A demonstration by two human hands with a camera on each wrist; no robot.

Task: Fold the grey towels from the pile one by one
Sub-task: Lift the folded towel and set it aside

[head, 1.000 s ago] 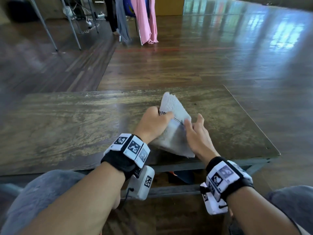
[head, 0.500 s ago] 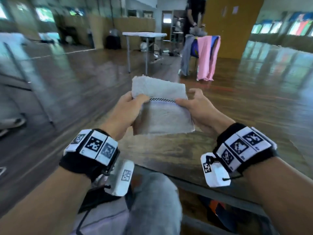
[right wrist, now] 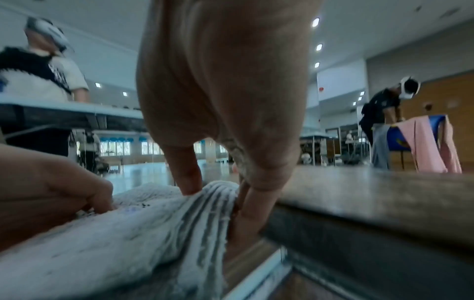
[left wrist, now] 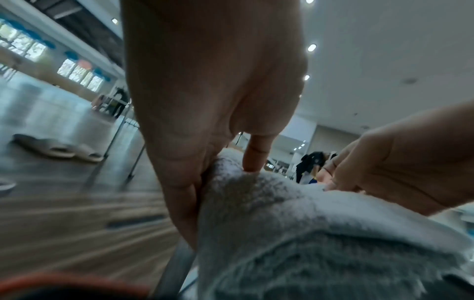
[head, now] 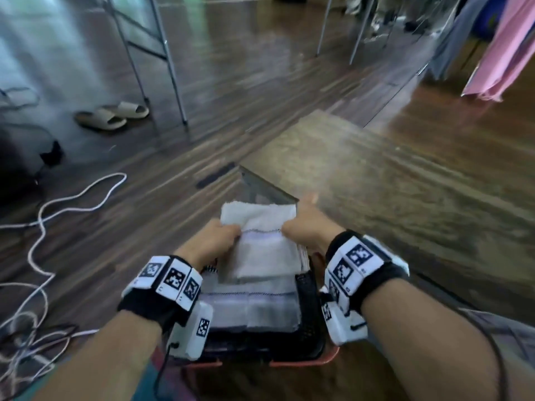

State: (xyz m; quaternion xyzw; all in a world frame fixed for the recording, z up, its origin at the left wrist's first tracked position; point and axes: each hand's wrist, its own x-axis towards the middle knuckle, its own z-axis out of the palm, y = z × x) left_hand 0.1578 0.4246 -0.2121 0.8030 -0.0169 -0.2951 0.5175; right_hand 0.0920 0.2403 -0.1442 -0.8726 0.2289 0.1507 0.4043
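Note:
A folded grey towel [head: 260,250] with a dark stitched stripe hangs between both hands, just above a black mesh basket [head: 308,311] beside the table's left end. My left hand [head: 230,231] pinches the towel's left edge, and my right hand [head: 291,227] pinches its right edge. More folded grey towels [head: 254,309] lie stacked inside the basket. In the left wrist view the left hand [left wrist: 218,172] grips the towel [left wrist: 282,233] with a finger on top. In the right wrist view the right hand [right wrist: 218,192] clamps the layered towel edge [right wrist: 200,213] between thumb and fingers.
The wooden table [head: 390,183] runs to the right of the basket. Grey slippers [head: 113,114], metal stand legs [head: 170,68] and loose cables [head: 43,221] are on the floor to the left. Pink cloth [head: 506,53] hangs at the far right.
The towel went from being folded on the table to being lifted in both hands, then carried left and down over the basket. The head view swung left with it.

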